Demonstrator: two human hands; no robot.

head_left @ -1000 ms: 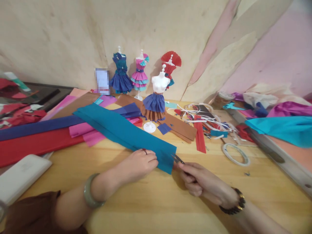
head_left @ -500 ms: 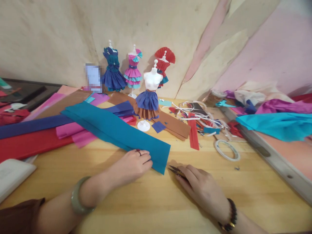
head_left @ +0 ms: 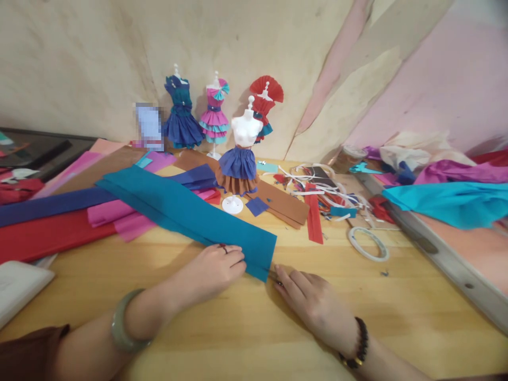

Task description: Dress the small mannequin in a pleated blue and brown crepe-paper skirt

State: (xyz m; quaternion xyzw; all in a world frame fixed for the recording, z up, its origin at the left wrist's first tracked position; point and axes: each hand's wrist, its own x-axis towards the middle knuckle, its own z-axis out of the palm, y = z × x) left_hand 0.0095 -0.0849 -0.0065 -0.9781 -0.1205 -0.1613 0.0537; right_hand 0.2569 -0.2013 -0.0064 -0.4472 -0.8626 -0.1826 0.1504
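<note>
A long folded teal paper strip (head_left: pixel 186 209) runs diagonally across the wooden table (head_left: pixel 246 338). My left hand (head_left: pixel 214 270), with a ring on it and a green bangle at the wrist, grips the strip's near edge with its fingers curled. My right hand (head_left: pixel 311 301), with a dark bead bracelet, lies low on the table just right of the strip's near corner. Its fingers are closed over small dark scissors (head_left: pixel 278 282), of which only a sliver shows at the fingertips.
Behind the strip stands a white mannequin in a blue and brown skirt (head_left: pixel 240 159), with three dressed mannequins (head_left: pixel 214 114) at the wall. Red, blue and pink paper (head_left: pixel 55 222) lies left, a tape ring (head_left: pixel 368 243) and scraps lie right, and a white device (head_left: pixel 18 286) sits far left.
My right hand has dropped from raised, scissors open at the strip's end, down onto the table beside the corner, and now covers the scissors. My left hand has stayed on the strip.
</note>
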